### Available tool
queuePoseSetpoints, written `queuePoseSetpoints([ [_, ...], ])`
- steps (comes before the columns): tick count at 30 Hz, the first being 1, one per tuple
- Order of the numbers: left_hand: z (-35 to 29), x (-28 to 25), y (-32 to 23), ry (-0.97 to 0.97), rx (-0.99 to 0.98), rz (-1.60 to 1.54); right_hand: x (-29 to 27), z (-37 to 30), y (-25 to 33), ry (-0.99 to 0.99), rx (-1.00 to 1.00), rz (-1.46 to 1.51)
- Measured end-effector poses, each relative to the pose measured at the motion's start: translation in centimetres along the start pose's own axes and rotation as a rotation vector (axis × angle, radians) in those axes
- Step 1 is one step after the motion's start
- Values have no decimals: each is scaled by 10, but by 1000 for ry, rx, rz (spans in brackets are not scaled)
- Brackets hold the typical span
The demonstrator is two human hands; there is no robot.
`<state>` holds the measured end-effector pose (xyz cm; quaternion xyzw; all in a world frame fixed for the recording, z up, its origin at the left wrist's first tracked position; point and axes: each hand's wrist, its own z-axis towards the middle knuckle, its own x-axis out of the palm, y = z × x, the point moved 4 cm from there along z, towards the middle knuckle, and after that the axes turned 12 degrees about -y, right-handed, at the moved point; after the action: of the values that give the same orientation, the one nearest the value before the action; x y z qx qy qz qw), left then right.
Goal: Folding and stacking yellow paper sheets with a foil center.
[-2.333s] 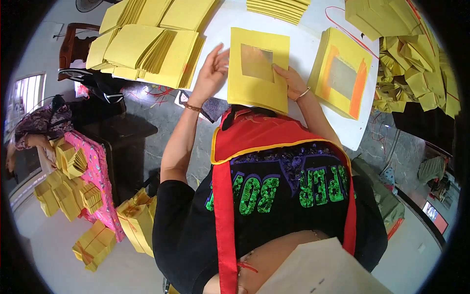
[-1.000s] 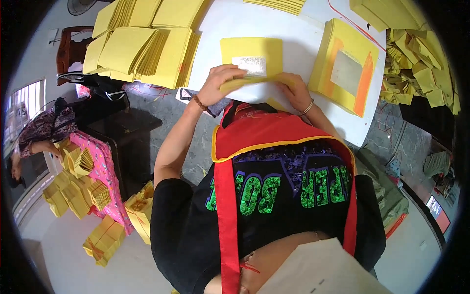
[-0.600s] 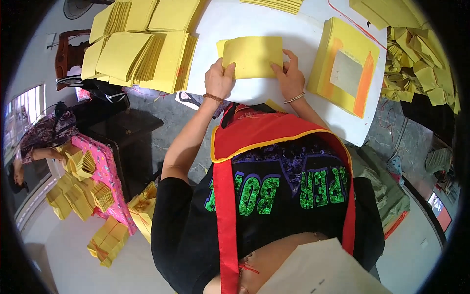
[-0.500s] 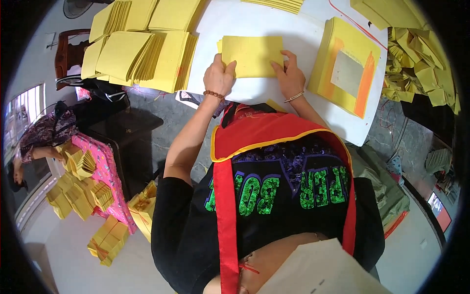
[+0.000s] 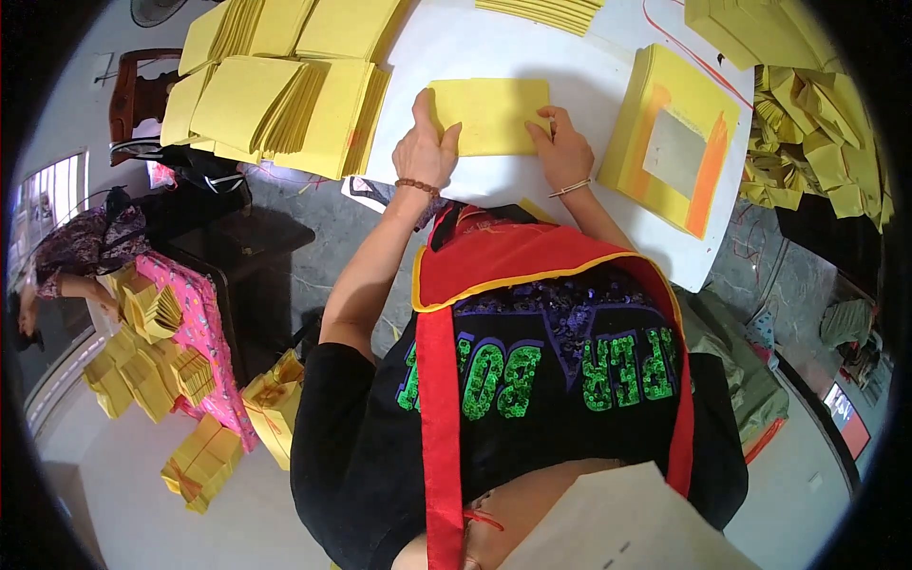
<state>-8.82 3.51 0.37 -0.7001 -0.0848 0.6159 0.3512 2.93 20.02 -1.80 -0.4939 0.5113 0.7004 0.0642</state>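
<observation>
A folded piece of yellow paper (image 5: 494,119) lies between my hands over the white tabletop. My left hand (image 5: 425,150) grips its left end, the thumb at the near corner and the fingers along the left edge. At the right end, my right hand (image 5: 563,150) pinches the paper between thumb and curled fingers. Both wrists wear bracelets. To the right of the right hand lies a thick stack of yellow paper (image 5: 622,133) with a grey-white rectangle (image 5: 674,147) and orange bands on top.
Fanned bundles of yellow paper (image 5: 247,104) cover the table's left side. Another bundle (image 5: 541,14) lies at the far edge. Crumpled yellow paper (image 5: 807,133) is heaped at right. Another person's arm (image 5: 81,290) reaches to yellow bundles by a pink cloth (image 5: 195,328) at lower left.
The yellow layer that stuck out at the paper's upper left now lines up with the rest. My left fingers have straightened up along the left edge. Both hands keep their hold.
</observation>
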Motion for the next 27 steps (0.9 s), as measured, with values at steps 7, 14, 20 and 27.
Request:
queuePoseSetpoints([
  [7,-1,-3,-31,-308,350,171,2,-1,-9,-70,-10,28],
  [14,-7,53,-47,-162,755,-11,2,-2,-3,-50,-9,29],
  [20,-10,61,-43,-169,778,83,-9,-7,3,-68,-123,29],
  [27,-6,67,-37,-36,737,110,23,-18,29,-40,-608,-78],
])
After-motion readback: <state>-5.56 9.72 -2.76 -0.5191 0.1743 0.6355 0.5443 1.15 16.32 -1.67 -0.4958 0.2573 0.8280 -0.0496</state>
